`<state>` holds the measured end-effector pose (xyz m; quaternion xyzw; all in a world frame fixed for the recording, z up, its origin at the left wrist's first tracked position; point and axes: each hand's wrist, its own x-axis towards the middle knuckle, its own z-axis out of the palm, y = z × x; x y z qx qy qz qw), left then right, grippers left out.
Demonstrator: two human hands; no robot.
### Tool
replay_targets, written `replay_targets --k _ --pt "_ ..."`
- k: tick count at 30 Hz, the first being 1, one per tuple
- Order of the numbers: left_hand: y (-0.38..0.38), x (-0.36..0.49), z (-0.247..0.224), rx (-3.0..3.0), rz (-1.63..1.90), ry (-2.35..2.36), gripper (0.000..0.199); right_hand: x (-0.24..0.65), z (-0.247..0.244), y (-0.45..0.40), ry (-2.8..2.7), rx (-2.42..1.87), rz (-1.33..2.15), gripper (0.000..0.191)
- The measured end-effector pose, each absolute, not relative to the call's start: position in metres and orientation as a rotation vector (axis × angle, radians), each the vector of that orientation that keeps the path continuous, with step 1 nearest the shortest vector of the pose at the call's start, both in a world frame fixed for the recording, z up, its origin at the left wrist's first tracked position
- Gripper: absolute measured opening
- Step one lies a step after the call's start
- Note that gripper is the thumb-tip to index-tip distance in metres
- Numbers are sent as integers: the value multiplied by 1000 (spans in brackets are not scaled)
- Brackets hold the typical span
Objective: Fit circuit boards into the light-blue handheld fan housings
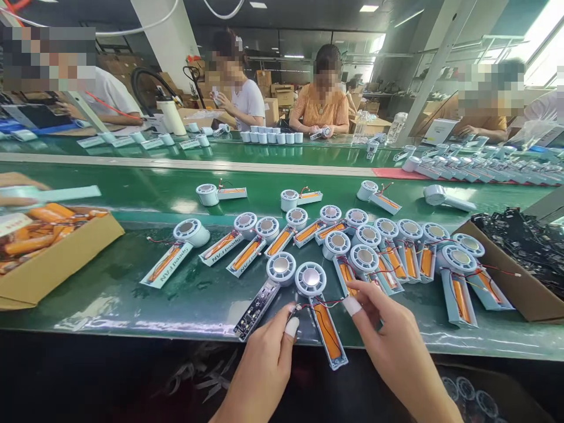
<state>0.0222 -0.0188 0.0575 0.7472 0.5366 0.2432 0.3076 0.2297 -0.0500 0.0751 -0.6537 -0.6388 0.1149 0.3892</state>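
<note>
At the front edge of the green bench lies a light-blue handheld fan (pixel 311 278), its handle shell showing an orange battery (pixel 325 330). Thin red and black wires (pixel 328 303) stretch across this fan between my hands. My left hand (pixel 269 346) is closed in a pinch on a small white wire connector (pixel 298 307). My right hand (pixel 390 332) pinches the wires from the other side, with white covers on both thumbs. Just left of the fan lies another fan (pixel 281 268) with a black circuit board (pixel 257 310) in its handle.
Several similar fans (pixel 409 229) lie behind my hands. A cardboard box (pixel 61 258) of orange batteries stands left, with a blurred hand (pixel 17 197) above it. At right is a box (pixel 506 270) of black circuit boards. People (pixel 321 108) sit across the bench.
</note>
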Motion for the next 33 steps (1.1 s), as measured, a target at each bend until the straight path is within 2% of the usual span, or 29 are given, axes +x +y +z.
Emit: replay_targets --k 5,10,13,17,21,24,28,30,33 --pt "-23 22 56 2039 609 1392 54 224 66 -52 -1661 -1738 315 31" --pt "-27 23 54 2309 557 1357 69 209 71 -36 -1547 -1560 362 24" --pt "-31 21 51 2463 439 1439 79 202 74 -29 -1500 -1467 435 26" --pt "-31 17 52 2502 490 1426 80 204 79 -25 -1531 -1437 498 20" --pt "-27 15 54 2327 681 1318 71 213 84 -24 -1682 -1357 285 25" --pt "-25 19 56 2162 833 1307 53 212 84 -25 -1815 -1284 205 32" --pt "-25 25 58 1886 870 1366 23 204 81 -24 -1792 -1274 423 20" --pt "-26 27 59 1715 841 1369 15 203 79 -23 -1743 -1275 543 14" --pt "-27 28 59 1529 837 1341 12 204 76 -23 -1772 -1192 654 21"
